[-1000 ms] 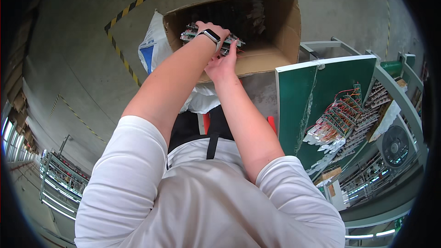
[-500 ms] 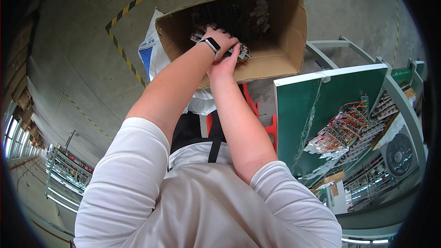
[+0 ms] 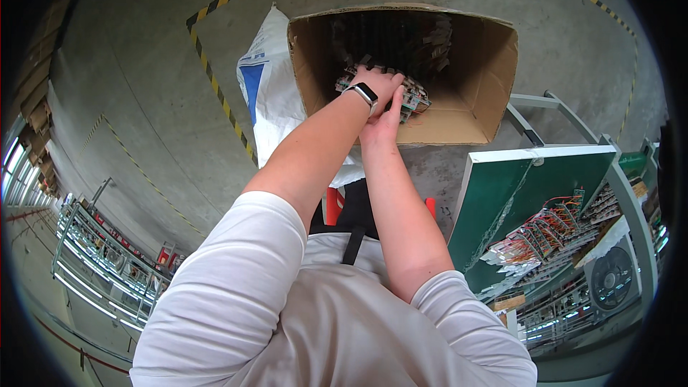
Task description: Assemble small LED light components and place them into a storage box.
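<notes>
- Head view: circuit boards (image 3: pixel 417 95) inside carton (image 3: pixel 494 79), left of its middle.
- Left hand (image 3: pixel 380 84), right hand (image 3: pixel 381 126): grip clasped around boards.
- Step: seemingly two-handed handling within carton.
- Next move calls for even support.

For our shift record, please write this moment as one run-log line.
left hand: holding circuit boards; right hand: holding same boards; place: inside cardboard box; box's left: white sack; person's right: green tabletop

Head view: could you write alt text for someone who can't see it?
Left hand and right hand hold circuit boards inside an open cardboard box beside a white bag. More boards lie on a green tabletop at right.
</notes>
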Motion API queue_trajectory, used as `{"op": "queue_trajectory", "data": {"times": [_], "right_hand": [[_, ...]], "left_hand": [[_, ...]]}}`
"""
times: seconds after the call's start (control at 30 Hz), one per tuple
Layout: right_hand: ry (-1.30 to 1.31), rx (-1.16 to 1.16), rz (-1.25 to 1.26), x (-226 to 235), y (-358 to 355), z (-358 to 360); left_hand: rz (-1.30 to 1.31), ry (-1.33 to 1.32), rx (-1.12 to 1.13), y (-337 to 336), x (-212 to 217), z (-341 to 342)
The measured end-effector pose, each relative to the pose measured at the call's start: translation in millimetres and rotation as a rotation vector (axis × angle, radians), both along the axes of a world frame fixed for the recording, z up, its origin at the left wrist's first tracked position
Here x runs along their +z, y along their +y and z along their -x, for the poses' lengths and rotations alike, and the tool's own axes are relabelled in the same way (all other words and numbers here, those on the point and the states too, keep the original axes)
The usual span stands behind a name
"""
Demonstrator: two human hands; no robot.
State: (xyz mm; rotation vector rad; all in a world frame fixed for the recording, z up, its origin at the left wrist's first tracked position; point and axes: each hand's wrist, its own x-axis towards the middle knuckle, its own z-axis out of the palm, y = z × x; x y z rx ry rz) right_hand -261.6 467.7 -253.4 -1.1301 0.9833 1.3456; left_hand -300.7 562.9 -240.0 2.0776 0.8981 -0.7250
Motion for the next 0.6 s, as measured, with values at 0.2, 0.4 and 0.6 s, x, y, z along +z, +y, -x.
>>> {"op": "queue_trajectory", "data": {"times": [0.2, 0.4, 0.6], "right_hand": [[-0.199, -0.050, 0.054, -14.8, 16.9, 9.9], [-0.379, -0.207, 0.157, -7.9, 36.4, 21.8], [-0.455, -0.195, 0.264, -1.5, 35.8, 8.8]], "left_hand": [[0.020, -0.053, 0.094, -5.0, -12.5, 7.6], [0.033, -0.108, 0.067, 2.2, -11.7, 18.9], [0.056, -0.175, -0.096, 23.0, -0.5, 22.2]]}}
